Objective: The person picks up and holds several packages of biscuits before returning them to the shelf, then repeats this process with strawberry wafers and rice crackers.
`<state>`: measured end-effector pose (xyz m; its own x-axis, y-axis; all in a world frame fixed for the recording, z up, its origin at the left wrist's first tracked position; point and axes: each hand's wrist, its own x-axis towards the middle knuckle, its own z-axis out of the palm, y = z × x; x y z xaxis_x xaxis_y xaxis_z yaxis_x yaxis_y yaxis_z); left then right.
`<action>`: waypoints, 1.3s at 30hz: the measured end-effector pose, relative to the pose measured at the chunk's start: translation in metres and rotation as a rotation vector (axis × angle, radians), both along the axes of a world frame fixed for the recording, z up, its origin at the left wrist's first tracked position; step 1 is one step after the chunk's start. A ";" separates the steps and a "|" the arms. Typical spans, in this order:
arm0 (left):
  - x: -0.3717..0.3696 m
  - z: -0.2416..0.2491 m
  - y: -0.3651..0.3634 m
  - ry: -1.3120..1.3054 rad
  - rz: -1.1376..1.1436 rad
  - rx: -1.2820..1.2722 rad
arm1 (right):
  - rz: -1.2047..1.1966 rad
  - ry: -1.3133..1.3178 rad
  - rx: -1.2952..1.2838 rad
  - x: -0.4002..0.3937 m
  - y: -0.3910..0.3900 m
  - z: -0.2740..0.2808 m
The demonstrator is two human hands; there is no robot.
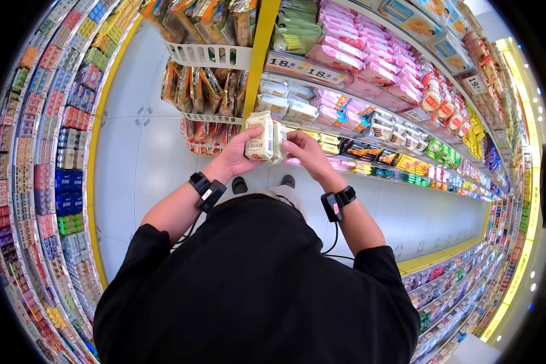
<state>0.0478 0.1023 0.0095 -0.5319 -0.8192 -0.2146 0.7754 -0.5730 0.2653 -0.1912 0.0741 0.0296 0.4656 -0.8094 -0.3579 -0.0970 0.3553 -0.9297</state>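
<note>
A: Nearest first. Black sleeves, wrist sensor bands (207, 192) on both arms, cables hanging. Left hand (239, 156) closed around a pale snack packet (262, 136), thumb across the front, packet upright. Right hand (308, 153) curled, fingertips pinching the packet's right edge.

B: Step in hand?

A: Looks like inspecting or handling the packet mid-aisle, at chest height, not yet on any shelf. Judging only: next move calls for a firm two-handed hold and a reach toward the shelf ahead.

B: Packet relative to hands?

A: Between both, touching both, above the shoes (263, 183) and white floor (139, 145).

B: Farther out?

A: Wire rack (209, 56) with orange bags just beyond, price strip (306, 68) reading 18.8, pink packs (346, 45) above, more shelving both sides.
</note>
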 end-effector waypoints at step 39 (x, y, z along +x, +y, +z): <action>0.090 -0.032 0.103 -0.203 0.379 0.242 | 0.205 1.174 -1.000 -0.010 -0.172 -0.034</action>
